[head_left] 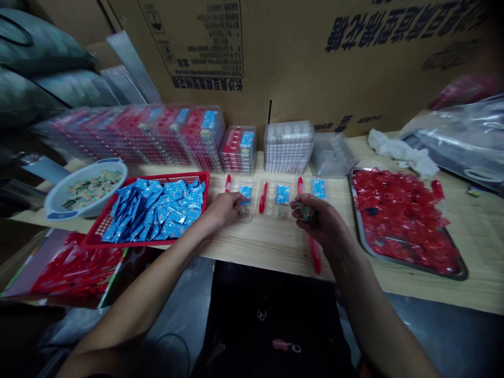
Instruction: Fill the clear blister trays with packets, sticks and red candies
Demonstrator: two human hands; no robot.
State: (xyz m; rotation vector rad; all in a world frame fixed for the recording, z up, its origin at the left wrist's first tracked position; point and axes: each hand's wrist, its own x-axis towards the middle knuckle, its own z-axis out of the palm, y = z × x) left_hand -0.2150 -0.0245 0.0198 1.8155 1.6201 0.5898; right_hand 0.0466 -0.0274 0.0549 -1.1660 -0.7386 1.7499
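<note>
My left hand [224,209] rests its fingertips at the edge of a clear plastic tray [236,197] holding a blue sachet [246,194]; whether it grips anything is hidden. My right hand [315,218] pinches a small greyish wrapped packet [304,212] above the table. It hovers just behind a long red plastic stick [315,254] lying on the wood. Another clear tray [273,202] between my hands holds a blue sachet [282,194] and a red stick [263,197].
A red basket [118,220] of blue sachets sits left, beside a white bowl [86,189] of small packets. A metal tray [356,210] heaped with red packets lies right. Stacked trays [205,136] and a cardboard carton [315,52] stand behind.
</note>
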